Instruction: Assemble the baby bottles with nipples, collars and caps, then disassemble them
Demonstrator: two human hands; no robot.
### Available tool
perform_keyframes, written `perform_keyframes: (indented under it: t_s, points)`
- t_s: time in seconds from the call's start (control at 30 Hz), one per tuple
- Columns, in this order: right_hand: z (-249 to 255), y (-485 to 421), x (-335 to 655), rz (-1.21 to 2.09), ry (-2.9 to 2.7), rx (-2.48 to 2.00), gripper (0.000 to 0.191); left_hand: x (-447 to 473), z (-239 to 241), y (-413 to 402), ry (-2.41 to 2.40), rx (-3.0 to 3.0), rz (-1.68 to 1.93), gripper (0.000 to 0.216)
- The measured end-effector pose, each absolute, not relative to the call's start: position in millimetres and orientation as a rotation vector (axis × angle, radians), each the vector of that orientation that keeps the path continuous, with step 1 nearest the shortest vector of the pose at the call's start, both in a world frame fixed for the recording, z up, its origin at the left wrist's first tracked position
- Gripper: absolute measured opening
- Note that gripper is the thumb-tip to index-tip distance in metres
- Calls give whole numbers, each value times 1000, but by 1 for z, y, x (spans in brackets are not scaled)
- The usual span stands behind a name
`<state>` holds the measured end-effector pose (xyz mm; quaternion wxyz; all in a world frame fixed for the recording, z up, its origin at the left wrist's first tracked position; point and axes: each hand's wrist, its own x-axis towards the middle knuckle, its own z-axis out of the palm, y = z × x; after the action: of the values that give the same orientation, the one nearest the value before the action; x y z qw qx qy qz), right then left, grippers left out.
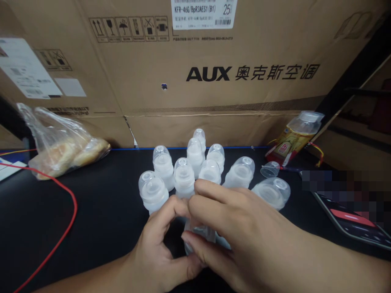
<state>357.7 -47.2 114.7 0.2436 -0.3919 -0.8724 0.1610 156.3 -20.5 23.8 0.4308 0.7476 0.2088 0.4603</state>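
– Right hand (235, 221) so near us: what has it got?
– It's closed round a small translucent bottle (204, 232), mostly hidden, and the left hand (159, 240) curls in to grip the other side
– Where's that bottle?
– Low at centre, just in front of the capped bottles (184, 176) grouped on the black table (104, 228); whether it touches down, I can't tell. One loose clear cap (270, 169) lies beside the drink bottle (288, 142)
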Motion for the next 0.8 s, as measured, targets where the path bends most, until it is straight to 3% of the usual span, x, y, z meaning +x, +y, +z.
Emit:
perform_keyframes:
  t_s: [0.8]
  points:
    - [111, -52, 358, 239, -2426, -1067, 18, 154, 21, -23, 513, 1842, 1142, 39]
